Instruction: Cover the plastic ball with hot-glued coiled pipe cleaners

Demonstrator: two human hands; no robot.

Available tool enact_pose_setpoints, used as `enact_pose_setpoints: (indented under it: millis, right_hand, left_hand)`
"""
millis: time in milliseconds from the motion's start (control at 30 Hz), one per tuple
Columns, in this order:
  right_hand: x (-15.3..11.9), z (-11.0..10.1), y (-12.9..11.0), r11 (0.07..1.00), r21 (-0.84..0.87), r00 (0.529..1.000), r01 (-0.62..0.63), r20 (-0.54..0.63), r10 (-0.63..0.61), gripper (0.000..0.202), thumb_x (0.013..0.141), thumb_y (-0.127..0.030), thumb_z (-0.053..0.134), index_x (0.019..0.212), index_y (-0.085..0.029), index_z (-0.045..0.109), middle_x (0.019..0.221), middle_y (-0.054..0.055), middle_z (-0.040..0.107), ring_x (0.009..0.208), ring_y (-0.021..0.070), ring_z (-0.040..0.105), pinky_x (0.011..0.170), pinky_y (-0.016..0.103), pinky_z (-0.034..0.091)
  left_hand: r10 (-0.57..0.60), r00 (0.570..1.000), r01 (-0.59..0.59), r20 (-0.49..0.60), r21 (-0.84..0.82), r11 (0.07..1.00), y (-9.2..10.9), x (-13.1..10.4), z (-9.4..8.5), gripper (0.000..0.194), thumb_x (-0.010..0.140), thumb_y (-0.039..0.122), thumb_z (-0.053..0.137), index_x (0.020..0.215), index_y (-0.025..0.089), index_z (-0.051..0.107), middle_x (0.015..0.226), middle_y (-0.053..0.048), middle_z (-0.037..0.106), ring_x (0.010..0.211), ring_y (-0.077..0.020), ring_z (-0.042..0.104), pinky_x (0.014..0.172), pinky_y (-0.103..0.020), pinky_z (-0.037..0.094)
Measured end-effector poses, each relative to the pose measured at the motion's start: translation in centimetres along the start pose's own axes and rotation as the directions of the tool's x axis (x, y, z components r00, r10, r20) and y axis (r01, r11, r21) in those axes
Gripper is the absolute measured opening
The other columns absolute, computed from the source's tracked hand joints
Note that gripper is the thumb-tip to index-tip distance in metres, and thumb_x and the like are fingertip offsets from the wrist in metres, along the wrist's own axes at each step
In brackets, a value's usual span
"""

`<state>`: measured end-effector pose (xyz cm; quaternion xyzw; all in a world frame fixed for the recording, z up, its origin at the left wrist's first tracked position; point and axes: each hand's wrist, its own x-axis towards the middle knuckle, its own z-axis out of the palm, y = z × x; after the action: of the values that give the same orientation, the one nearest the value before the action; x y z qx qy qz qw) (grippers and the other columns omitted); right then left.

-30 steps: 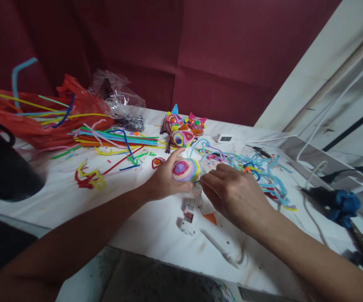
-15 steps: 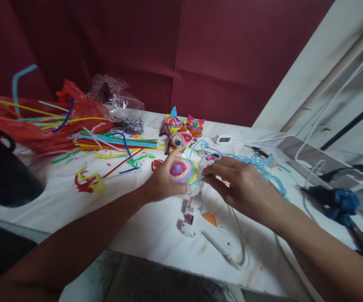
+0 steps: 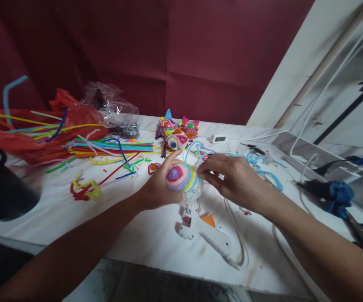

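Fuzzy pipe-cleaner ball (image 3: 183,178), smooth white plastic glue gun (image 3: 208,235), crinkled glossy red plastic bag (image 3: 36,134), matt white table (image 3: 131,226).

The black object (image 3: 1,184) is cut off by the left edge.

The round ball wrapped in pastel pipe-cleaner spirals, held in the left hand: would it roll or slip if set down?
The round ball wrapped in pastel pipe-cleaner spirals would probably roll on the white table, given its round shape. Its fuzzy wrap likely grips well; the left hand cups it while the right hand pinches its side. It seems light.
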<state>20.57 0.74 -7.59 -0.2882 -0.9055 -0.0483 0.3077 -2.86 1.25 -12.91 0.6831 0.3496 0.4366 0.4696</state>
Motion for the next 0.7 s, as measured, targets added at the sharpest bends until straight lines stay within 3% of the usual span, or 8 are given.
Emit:
enact_pose_setpoints:
  millis: [267,467,567,700]
  right_hand:
    - [0.3,-0.3,0.2,0.982,0.148,0.993,-0.12,0.026,0.117,0.021,0.091,-0.003,0.067,0.088,-0.019,0.081,0.081,0.0,0.081,0.064,0.0129,0.07,0.062,0.025,0.049]
    - [0.6,-0.9,0.2,0.932,0.22,0.952,-0.289,0.172,0.255,0.017,0.09,-0.008,0.068,0.086,-0.018,0.081,0.079,0.001,0.082,0.067,0.0153,0.073,0.065,0.026,0.048]
    - [0.7,-1.2,0.0,0.908,0.207,0.922,-0.364,0.221,0.32,0.016,0.091,-0.01,0.068,0.084,-0.019,0.079,0.075,0.0,0.079,0.064,0.0153,0.069,0.065,0.028,0.048]
    - [0.8,-1.6,-0.3,0.876,0.186,0.883,-0.444,0.257,0.393,0.014,0.09,-0.013,0.068,0.08,-0.019,0.076,0.073,0.001,0.076,0.064,0.0156,0.065,0.064,0.03,0.046]
  left_hand:
    - [0.062,0.997,-0.063,0.034,0.022,0.998,-1.4,0.0,-0.2,0.126,0.056,0.031,0.086,0.169,0.025,0.029,0.145,-0.014,0.064,0.125,-0.0353,0.067,0.099,-0.04,0.059]
    - [0.023,0.992,-0.028,0.123,0.045,0.999,0.1,-0.4,0.1,0.124,0.058,0.023,0.078,0.169,0.02,0.023,0.14,-0.016,0.067,0.113,-0.032,0.072,0.091,-0.039,0.061]
    - [0.023,0.988,-0.031,0.155,0.046,0.998,0.2,-0.6,0.0,0.123,0.058,0.022,0.079,0.168,0.022,0.025,0.151,-0.018,0.06,0.122,-0.0344,0.071,0.098,-0.041,0.062]
    - [0.077,0.98,-0.096,0.184,0.094,0.991,-0.8,-0.7,-0.5,0.121,0.059,0.022,0.082,0.166,0.022,0.026,0.163,-0.022,0.05,0.145,-0.0414,0.06,0.118,-0.051,0.054]
